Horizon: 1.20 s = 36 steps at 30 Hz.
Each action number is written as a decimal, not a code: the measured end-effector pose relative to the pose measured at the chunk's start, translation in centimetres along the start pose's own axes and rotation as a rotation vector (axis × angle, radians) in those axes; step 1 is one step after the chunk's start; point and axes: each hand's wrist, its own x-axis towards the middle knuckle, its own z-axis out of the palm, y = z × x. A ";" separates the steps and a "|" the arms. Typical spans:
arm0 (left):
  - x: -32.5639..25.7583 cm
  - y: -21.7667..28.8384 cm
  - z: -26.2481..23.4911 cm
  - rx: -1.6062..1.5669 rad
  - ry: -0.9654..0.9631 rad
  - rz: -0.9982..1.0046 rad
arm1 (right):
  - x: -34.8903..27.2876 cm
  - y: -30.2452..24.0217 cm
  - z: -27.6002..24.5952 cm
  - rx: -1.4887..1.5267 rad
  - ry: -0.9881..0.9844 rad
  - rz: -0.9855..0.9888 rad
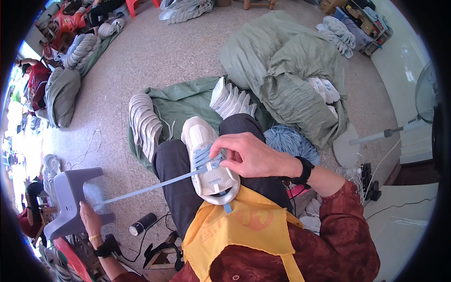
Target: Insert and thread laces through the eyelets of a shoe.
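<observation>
Floor: speckled grey-beige hard floor (178, 51), across the frame. White wall (399, 42), upper right; before it, a grey pedestal fan (425, 94) on a round white base. Lavender-grey plastic chair (66, 202), lower left. Other people at the left edge, one in a red top (40, 82).

Item: one white shoe (218, 181) with pale blue lacing, on the person's lap at frame centre, toe toward the top, above a yellow cloth apron (239, 225).

Right hand (253, 155): over the shoe, fingers bent, thumb and forefinger close together at the lacing; whether they pinch it, cannot tell. Left hand (90, 218): lower left, arm extended, fingers gripping the flat pale blue lace (150, 186), which runs taut to the shoe.

Containers: large grey-green cloth sack (277, 56), upper centre-right, white shoes (323, 89) at its opening. Green cloth sheet (183, 101), centre, bearing two nested rows of white shoes: left row (143, 124), right row (230, 101). Bundle of light blue cords (292, 143), beside the sack.
</observation>
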 end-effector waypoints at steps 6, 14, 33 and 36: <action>0.5 7.3 0.4 -0.188 -0.129 0.133 | -3.2 2.2 -0.4 -0.249 0.142 0.064; -3.4 31.4 -11.0 -0.869 -0.013 0.598 | -3.7 4.0 2.6 -0.442 0.219 -0.080; -5.5 39.5 -14.0 -0.858 -0.200 0.827 | -4.9 5.2 3.2 -0.603 0.230 -0.141; -5.3 39.0 -14.2 -0.834 -0.201 0.821 | -5.4 5.1 2.9 -0.635 0.219 -0.148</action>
